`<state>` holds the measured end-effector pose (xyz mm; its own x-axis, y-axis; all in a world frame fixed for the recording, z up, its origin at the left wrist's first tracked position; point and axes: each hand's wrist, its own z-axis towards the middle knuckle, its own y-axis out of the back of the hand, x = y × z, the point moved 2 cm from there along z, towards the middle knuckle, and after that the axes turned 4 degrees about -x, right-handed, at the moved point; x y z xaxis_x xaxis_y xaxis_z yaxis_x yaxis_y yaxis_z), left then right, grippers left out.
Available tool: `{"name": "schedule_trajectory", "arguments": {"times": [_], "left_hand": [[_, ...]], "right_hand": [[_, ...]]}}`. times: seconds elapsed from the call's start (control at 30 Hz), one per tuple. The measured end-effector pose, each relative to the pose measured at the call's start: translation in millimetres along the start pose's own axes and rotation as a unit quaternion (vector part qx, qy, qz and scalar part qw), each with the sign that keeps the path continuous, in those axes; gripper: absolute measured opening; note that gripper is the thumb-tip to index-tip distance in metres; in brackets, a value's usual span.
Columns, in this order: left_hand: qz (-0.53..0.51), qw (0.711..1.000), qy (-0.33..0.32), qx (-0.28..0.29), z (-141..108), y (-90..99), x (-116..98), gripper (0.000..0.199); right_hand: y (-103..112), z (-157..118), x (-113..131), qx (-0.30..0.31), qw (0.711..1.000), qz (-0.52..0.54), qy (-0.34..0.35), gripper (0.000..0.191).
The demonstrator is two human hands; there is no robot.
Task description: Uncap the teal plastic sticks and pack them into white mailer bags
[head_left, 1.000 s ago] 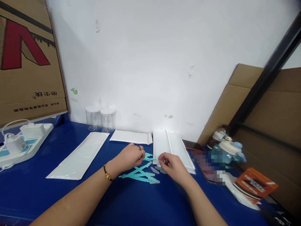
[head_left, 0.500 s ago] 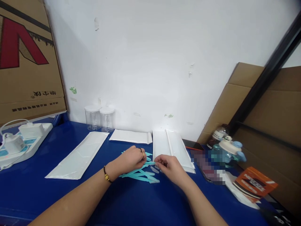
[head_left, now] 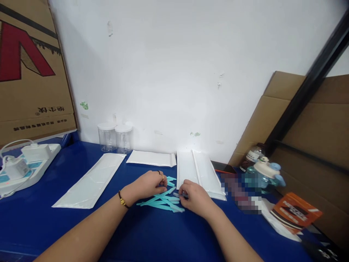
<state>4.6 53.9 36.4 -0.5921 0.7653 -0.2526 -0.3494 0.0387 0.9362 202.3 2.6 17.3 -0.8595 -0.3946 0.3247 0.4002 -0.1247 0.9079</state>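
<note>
Several teal eyebrow razors lie in a loose, crossing pile on the blue table. My left hand, wearing a ring and a bracelet, hovers over the back of the pile with curled fingers; whatever they grip is hidden. One razor points out to the right just beyond its thumb. My right hand is at the pile's right edge, its thumb and fingers pinched low at a small clear plastic cap. Other small clear pieces there are mostly covered by that hand.
White padded envelopes lie at left, at back and behind my right hand. Two clear jars stand by the wall. A power strip is far left; an orange pouch and a water bottle are right.
My hands have drawn apart. The razor stretched between them now rests over the pile near my left thumb, and my right hand has dropped onto the small clear pieces.
</note>
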Motion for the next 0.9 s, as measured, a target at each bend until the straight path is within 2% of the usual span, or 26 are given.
{"name": "schedule_trajectory", "arguments": {"times": [0.1,0.23,0.33,0.57,0.9], "left_hand": [[0.063,0.996,0.017,-0.056,3,-5.6,14,0.021],[0.094,0.994,0.024,-0.044,5,-10.3,23,0.010],[0.107,0.993,0.018,-0.043,6,-10.0,22,0.008],[0.110,0.992,-0.007,-0.062,9,-8.3,21,0.019],[0.095,0.992,-0.033,-0.080,7,-0.2,3,0.021]], "right_hand": [[-2,2,1,0.000,1.000,-0.023,-0.002,0.012],[0,2,2,-0.002,1.000,-0.020,-0.007,0.012],[3,1,-1,-0.033,0.999,0.024,-0.008,0.011],[11,3,-17,-0.073,0.990,0.105,-0.051,0.009],[14,5,-10,-0.091,0.987,0.125,-0.039,0.013]]}}
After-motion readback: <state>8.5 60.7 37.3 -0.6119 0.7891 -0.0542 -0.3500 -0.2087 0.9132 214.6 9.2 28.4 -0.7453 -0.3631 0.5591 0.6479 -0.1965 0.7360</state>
